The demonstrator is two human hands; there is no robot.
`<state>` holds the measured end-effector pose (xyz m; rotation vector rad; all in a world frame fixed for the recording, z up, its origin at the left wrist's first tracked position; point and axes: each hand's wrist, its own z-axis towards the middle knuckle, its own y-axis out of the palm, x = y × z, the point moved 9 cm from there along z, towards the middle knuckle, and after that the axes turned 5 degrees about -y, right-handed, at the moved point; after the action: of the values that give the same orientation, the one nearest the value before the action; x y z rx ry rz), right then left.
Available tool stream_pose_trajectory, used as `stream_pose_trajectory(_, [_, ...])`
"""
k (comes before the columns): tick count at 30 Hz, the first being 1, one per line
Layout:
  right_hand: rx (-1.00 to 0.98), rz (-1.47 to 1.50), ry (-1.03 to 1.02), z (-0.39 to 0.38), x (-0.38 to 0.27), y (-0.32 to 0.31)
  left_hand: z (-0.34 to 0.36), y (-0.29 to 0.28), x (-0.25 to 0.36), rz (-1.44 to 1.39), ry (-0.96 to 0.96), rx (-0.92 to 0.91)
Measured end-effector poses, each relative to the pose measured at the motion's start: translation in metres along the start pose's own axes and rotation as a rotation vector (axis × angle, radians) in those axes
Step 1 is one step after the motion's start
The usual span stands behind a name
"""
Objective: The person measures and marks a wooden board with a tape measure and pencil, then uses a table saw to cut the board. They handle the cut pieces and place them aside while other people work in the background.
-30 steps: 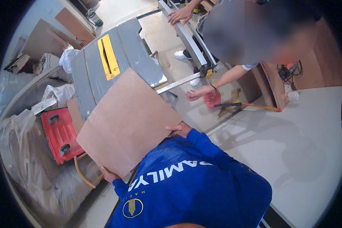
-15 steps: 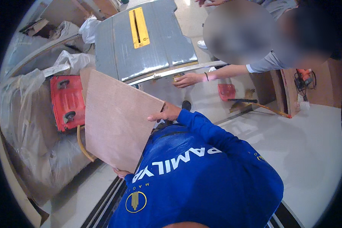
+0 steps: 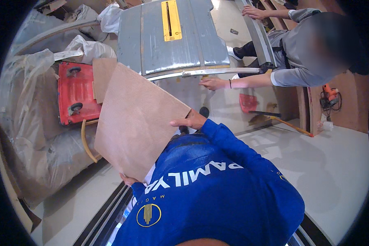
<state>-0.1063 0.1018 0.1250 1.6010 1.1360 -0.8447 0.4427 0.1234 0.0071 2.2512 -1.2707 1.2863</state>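
Note:
I hold a flat, pale brown plywood panel (image 3: 141,123) tilted in front of my body. My right hand (image 3: 192,120) grips its right edge, thumb lying on the upper face and fingers hidden beneath. At the panel's lower left edge is my left hand (image 3: 128,180), closed on the board and partly covered by it. Beyond the panel stands a grey table saw (image 3: 184,45) with a yellow slotted insert (image 3: 171,20). The panel's far corner comes close to the saw's front rail (image 3: 188,74).
A co-worker (image 3: 299,53) at right has one hand on a long metal bar (image 3: 256,37), the other near the front rail. At left lie a red wheeled platform (image 3: 80,96) and plastic-covered material (image 3: 33,135). A red dustpan (image 3: 248,102) and orange power tool (image 3: 330,98) are at right.
The co-worker has drawn back to the right, and the metal bar beside the saw now shows. The saw sits farther right and higher in view. I still hold the panel with both hands.

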Motion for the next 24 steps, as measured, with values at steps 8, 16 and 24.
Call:
stream_pose_trajectory(8, [0.139,0.107,-0.03,-0.016,0.009,0.001,0.026,0.019,-0.001,-0.017,-0.051,-0.093])
stream_pose_trajectory(16, [0.19,0.004,0.005,-0.016,0.0,-0.007,0.033,0.053,0.031,0.028,0.165,-0.154])
stream_pose_trajectory(24, [0.206,0.034,0.071,-0.009,-0.012,-0.009,0.008,0.076,0.044,-0.094,0.149,-0.169])
